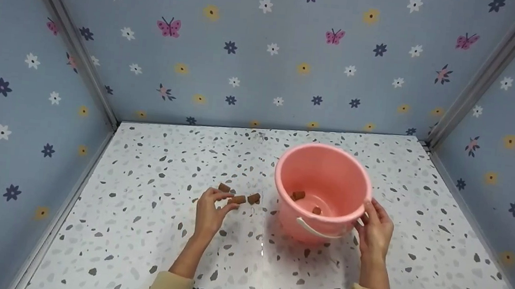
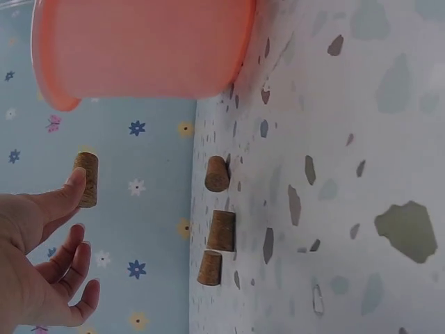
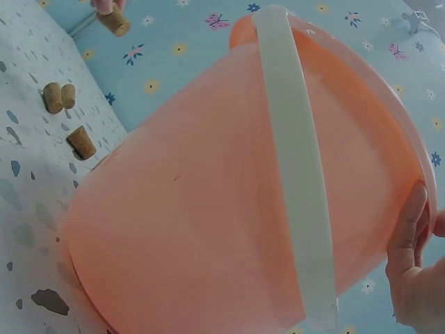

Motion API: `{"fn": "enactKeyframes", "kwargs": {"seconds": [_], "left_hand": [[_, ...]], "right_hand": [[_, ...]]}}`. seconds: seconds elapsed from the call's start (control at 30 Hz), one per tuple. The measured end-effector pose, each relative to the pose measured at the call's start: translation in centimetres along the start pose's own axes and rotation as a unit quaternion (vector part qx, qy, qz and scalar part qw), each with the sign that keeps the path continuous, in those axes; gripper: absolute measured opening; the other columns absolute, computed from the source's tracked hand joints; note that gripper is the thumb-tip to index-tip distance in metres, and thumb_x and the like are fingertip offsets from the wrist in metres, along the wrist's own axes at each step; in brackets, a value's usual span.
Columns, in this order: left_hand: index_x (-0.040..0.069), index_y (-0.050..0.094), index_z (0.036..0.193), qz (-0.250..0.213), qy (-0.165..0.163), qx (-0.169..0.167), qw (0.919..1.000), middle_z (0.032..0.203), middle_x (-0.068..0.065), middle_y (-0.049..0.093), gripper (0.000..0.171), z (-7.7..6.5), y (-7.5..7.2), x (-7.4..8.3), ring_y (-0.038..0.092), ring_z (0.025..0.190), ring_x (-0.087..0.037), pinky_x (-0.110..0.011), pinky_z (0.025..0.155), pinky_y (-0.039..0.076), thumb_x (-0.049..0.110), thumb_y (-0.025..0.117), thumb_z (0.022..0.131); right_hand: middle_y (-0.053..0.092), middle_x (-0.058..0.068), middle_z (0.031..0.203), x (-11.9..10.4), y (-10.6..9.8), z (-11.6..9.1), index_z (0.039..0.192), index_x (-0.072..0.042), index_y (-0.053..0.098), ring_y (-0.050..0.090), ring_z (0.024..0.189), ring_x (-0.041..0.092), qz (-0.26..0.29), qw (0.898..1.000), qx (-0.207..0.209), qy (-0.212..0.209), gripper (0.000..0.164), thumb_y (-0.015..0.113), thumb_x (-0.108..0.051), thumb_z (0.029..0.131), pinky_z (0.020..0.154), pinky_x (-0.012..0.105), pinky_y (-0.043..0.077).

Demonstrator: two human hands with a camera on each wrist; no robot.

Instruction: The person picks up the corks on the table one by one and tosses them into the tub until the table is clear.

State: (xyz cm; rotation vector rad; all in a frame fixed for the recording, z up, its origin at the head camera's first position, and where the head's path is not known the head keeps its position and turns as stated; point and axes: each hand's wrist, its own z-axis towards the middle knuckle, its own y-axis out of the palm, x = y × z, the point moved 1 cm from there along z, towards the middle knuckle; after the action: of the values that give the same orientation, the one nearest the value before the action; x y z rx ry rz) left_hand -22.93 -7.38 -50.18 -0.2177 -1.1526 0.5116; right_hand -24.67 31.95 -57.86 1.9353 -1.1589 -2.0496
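Bucket: a pink bucket [image 1: 292, 223] stands on the speckled table [image 1: 134, 246], mouth upward, to the right of the loose corks.
Inside the bucket: at least two brown corks; a left-side cork [image 1: 298, 195] lies near the bucket's wall, and a front cork [image 1: 317, 210] is partly hidden by the near rim. Whether more lie behind that rim I cannot tell.
Handle: the white handle [image 1: 317, 233] hangs down against the bucket's near side.
Left hand: the left hand [image 1: 211, 211] has its grip pinching a held cork [image 2: 91, 179] between thumb and fingertip, above the table and outside the bucket, the other fingers loosely bent.
Right hand: the right hand [image 1: 376, 231] has its grip pinching the bucket's rim on the right side.
Table corks: three loose corks [image 2: 222, 231] rest on the table to the bucket's left, two close together and one slightly apart.
Behind: a blue wall [image 1: 266, 55] printed with flowers and butterflies.
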Motion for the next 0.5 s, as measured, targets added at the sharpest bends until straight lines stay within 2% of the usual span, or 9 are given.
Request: {"fn": "enactKeyframes", "kwargs": {"seconds": [0.1, 0.13, 0.17, 0.27, 0.33, 0.37, 0.5], "left_hand": [[0.002, 0.07, 0.083, -0.008, 0.025, 0.008, 0.9996, 0.08, -0.006, 0.055, 0.023, 0.1, 0.0, 1.0, 0.052, 0.077, -0.024, -0.036, 0.07, 0.043, 0.013, 0.077, 0.064], [0.001, 0.07, 0.082, -0.009, 0.037, 0.013, 0.9992, 0.079, -0.006, 0.055, 0.022, 0.1, 0.1, 1.2, 0.052, 0.076, -0.025, -0.035, 0.069, 0.043, 0.013, 0.077, 0.064], [0.001, 0.07, 0.081, -0.012, 0.046, 0.017, 0.9987, 0.078, -0.005, 0.054, 0.022, 0.2, 0.1, 1.5, 0.052, 0.076, -0.025, -0.034, 0.068, 0.043, 0.013, 0.078, 0.064], [0.002, 0.07, 0.081, -0.015, 0.064, 0.016, 0.9977, 0.076, -0.002, 0.053, 0.023, 0.2, 0.1, 2.4, 0.052, 0.076, -0.023, -0.032, 0.067, 0.043, 0.017, 0.077, 0.065], [0.003, 0.07, 0.082, -0.026, 0.066, 0.01, 0.9974, 0.075, -0.001, 0.051, 0.023, 0.3, 0.2, 3.0, 0.053, 0.077, -0.022, -0.03, 0.066, 0.045, 0.016, 0.077, 0.065], [0.003, 0.07, 0.083, -0.036, 0.062, 0.002, 0.9975, 0.076, -0.001, 0.051, 0.023, 0.3, 0.2, 3.3, 0.054, 0.079, -0.022, -0.029, 0.066, 0.047, 0.016, 0.076, 0.065], [0.001, 0.069, 0.086, -0.068, 0.06, -0.016, 0.9957, 0.079, -0.003, 0.051, 0.023, 0.3, 0.4, 4.7, 0.055, 0.083, -0.021, -0.022, 0.06, 0.05, 0.013, 0.075, 0.067]], "right_hand": [[0.058, 0.011, 0.102, -2.5, 2.7, -2.9, 0.116, -0.001, 0.052, 0.062, 0.084, 0.023, -0.012, 1.0, -0.002, 0.014, 0.04, 0.065, -0.017, 0.081, 0.066, 0.034, 0.051], [0.059, 0.011, 0.099, -3.2, 3.3, -3.6, 0.113, 0.0, 0.053, 0.062, 0.081, 0.023, 0.005, 1.0, -0.011, 0.011, 0.037, 0.065, -0.014, 0.081, 0.063, 0.034, 0.051], [0.058, 0.011, 0.099, -3.4, 3.8, -3.9, 0.113, -0.001, 0.053, 0.062, 0.081, 0.023, -0.012, 1.0, 0.002, 0.002, 0.039, 0.067, -0.015, 0.079, 0.063, 0.033, 0.051], [0.057, 0.01, 0.097, -5.6, 6.5, -6.8, 0.11, -0.001, 0.051, 0.062, 0.077, 0.019, -0.023, 1.0, 0.019, 0.005, 0.038, 0.067, -0.016, 0.079, 0.061, 0.029, 0.05], [0.057, 0.011, 0.097, -6.4, 7.5, -7.7, 0.107, -0.001, 0.051, 0.062, 0.074, 0.017, -0.014, 0.999, 0.031, 0.014, 0.034, 0.066, -0.013, 0.08, 0.06, 0.028, 0.05], [0.056, 0.011, 0.098, -7.0, 8.2, -8.3, 0.108, -0.001, 0.05, 0.061, 0.074, 0.016, -0.032, 0.998, 0.05, 0.025, 0.034, 0.065, -0.015, 0.081, 0.062, 0.027, 0.05], [0.055, 0.011, 0.098, -7.4, 8.7, -8.6, 0.106, -0.003, 0.049, 0.06, 0.07, 0.013, -0.029, 0.997, 0.063, 0.044, 0.028, 0.062, -0.012, 0.083, 0.061, 0.026, 0.05]]}}
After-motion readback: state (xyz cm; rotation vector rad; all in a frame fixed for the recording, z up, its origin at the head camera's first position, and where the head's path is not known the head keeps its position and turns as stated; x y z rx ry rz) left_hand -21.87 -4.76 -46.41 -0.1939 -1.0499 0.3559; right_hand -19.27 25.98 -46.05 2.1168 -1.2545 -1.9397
